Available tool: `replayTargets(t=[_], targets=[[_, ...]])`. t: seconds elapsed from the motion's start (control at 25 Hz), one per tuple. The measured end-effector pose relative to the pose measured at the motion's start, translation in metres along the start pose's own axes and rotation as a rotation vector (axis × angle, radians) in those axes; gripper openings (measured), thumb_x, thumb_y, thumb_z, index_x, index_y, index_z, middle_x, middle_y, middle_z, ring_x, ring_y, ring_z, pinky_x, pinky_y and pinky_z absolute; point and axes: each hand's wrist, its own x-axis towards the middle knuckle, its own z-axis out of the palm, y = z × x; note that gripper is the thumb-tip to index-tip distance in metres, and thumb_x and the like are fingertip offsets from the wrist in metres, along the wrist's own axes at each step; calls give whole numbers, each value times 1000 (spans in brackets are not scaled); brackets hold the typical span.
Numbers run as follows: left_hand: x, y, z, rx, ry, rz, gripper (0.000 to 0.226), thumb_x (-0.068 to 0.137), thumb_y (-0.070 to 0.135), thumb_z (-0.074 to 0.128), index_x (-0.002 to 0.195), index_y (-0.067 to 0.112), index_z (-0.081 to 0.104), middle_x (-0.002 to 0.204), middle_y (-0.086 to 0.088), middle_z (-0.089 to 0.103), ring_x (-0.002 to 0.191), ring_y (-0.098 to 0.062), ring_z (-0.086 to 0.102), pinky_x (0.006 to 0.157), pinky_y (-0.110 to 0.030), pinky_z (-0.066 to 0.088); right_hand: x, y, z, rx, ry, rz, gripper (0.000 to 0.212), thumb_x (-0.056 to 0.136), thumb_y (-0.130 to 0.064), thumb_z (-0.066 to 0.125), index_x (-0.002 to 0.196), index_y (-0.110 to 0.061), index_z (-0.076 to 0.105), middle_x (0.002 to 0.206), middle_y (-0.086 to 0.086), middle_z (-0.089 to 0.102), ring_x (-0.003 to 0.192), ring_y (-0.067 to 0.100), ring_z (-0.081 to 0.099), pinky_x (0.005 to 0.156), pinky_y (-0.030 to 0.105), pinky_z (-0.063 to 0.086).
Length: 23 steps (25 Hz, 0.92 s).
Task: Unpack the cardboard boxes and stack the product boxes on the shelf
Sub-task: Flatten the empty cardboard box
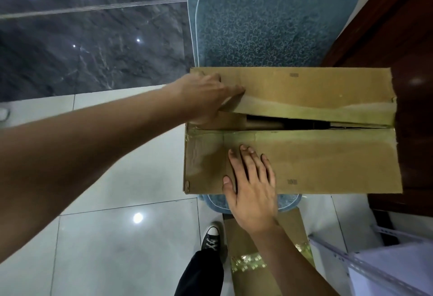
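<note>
A large brown cardboard box (316,162) lies on a blue mat, its two top flaps meeting along a taped seam. The far flap (304,85) is lifted slightly, leaving a dark gap where something brown shows inside. My left hand (206,96) grips the left end of that far flap, thumb tucked under its edge, fingers on top. My right hand (250,188) lies flat with straight fingers on the near flap, close to its front edge. The contents are mostly hidden.
A second taped cardboard box (248,263) lies on the floor under my right forearm. A blue mat (269,21) stretches behind the box. Dark wooden furniture (403,38) stands at right, a white metal shelf (386,256) at lower right. My shoe (210,239) is on pale tiles.
</note>
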Motion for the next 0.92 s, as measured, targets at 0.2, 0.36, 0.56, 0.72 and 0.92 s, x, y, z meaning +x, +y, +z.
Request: replayTargets(t=[0.2,0.36,0.56,0.72,0.92], targets=[[-1,-1,-3,10,-22,30,64,105,34,38,160,34,6,141,-22,44,119,-42,54,95,-49,49,1,0,-4,1,-24,1,56,99,-38,47,151,-17,46,157,7,42,149,24,32,123,49,22],[-5,22,44,134,149,-113,80,96,44,54,157,32,4,153,-28,28,133,-51,40,111,-69,30,2,-2,-10,82,-48,50,58,99,-38,50,153,-19,43,159,4,39,151,21,28,124,47,20],[19,59,57,-5,306,-38,89,79,47,73,151,27,27,155,-18,32,140,-43,35,111,-63,29,-4,6,-18,166,-77,13,60,101,-38,52,156,-19,37,164,2,31,155,15,16,127,43,13],[50,97,45,-42,343,65,73,85,23,52,152,28,23,157,-16,28,145,-41,26,116,-61,23,-9,16,-26,262,-82,61,60,100,-33,54,156,-20,36,163,-2,31,154,10,14,126,38,14],[81,121,38,-28,357,203,70,91,16,43,155,31,23,159,-13,24,148,-39,23,117,-63,20,-17,98,-53,91,106,465,59,98,-38,50,154,-24,37,160,1,37,150,18,26,125,42,15]])
